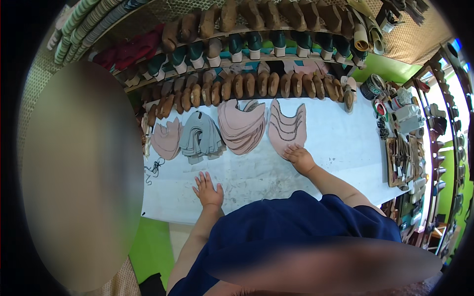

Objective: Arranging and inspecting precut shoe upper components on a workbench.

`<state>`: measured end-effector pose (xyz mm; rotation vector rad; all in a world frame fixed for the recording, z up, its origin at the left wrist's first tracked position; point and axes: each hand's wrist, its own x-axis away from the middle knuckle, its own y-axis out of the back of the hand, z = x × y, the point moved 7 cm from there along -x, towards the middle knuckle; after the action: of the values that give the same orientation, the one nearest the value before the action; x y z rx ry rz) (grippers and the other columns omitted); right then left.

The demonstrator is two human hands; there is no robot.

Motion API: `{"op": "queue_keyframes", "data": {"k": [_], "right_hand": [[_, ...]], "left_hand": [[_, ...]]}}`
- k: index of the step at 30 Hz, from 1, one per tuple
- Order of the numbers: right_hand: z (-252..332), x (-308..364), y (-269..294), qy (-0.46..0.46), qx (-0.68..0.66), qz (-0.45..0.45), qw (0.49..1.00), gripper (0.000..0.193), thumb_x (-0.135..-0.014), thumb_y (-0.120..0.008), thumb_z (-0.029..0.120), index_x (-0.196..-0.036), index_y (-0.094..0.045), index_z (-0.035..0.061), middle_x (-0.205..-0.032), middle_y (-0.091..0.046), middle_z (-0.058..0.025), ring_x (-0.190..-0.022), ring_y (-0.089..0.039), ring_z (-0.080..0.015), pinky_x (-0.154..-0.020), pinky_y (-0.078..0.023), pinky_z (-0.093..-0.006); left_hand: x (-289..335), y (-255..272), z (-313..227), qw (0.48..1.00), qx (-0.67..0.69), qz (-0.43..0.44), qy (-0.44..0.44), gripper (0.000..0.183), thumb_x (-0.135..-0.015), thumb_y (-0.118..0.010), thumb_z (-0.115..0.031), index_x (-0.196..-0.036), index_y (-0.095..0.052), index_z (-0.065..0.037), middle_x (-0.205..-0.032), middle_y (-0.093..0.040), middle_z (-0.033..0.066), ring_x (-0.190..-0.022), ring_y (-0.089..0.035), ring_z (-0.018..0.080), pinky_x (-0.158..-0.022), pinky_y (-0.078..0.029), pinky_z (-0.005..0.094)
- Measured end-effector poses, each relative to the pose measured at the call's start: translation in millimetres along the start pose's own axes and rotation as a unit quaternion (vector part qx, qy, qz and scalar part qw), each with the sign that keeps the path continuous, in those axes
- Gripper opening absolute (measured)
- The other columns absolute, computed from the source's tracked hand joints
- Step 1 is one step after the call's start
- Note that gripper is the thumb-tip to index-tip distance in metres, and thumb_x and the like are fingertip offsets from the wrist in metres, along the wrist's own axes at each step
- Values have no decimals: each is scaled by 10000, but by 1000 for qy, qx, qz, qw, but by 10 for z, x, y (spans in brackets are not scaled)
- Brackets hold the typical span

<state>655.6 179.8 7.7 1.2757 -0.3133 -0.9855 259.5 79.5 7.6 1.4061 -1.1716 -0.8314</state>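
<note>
My right hand (299, 159) lies with its fingers spread on the lower edge of a fanned stack of pink U-shaped shoe upper pieces (291, 140). Flat on the white tabletop, fingers apart, rests my left hand (208, 191), holding nothing. Left of the right hand's stack is a thicker pile of pink curved pieces (242, 129). Beyond my left hand sits a pile of grey curved pieces (200, 138), and farther left a smaller pink pile (167, 139).
The white worktable (256, 177) has rows of wooden shoe lasts (238, 87) along its back. Tools in a wooden rack (401, 160) and a dark can (373, 87) stand at the right edge. Black cord (154, 168) lies at the left. A large blurred shape fills the left side.
</note>
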Motion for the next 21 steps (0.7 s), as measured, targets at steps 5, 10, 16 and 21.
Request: {"op": "queue_keyframes", "data": {"k": [5,10,16,21], "right_hand": [[56,1,-16,-16,27,2,1000,287,-885,-636,166,-1163,-703,140,-1296,-664,-61,-1289,-561,-256,-1141,-377,-473],[270,-554,218,-91,7,110,990,268,-927,-619,205,-1157,-692,89,-1284,-658,-115,-1252,-577,-281,-1134,-370,-486],[384,-1718,-37,3,-123,-62,991,359,-904,-651,209,-1217,-657,33,-1321,-634,-143,-1303,-535,-310,-1125,-388,-429],[568,-2304,-492,18,-40,-9,999,426,-879,-660,214,-1255,-631,14,-1317,-638,-157,-1297,-551,-325,-1090,-430,-418]], "left_hand": [[12,10,-9,1000,-2,5,3,767,-889,-598,-347,-1560,-315,-109,-1659,-208,138,-1537,-124,368,-1199,-66,612],[40,14,58,1000,11,17,20,776,-884,-600,-353,-1563,-312,-110,-1658,-209,141,-1537,-123,373,-1198,-58,617],[-20,27,-6,1000,5,17,15,779,-882,-602,-360,-1562,-313,-111,-1656,-217,137,-1536,-126,373,-1197,-58,619],[0,-50,42,1000,7,9,13,786,-885,-601,-372,-1568,-301,-125,-1660,-211,128,-1538,-125,367,-1199,-51,614]]}}
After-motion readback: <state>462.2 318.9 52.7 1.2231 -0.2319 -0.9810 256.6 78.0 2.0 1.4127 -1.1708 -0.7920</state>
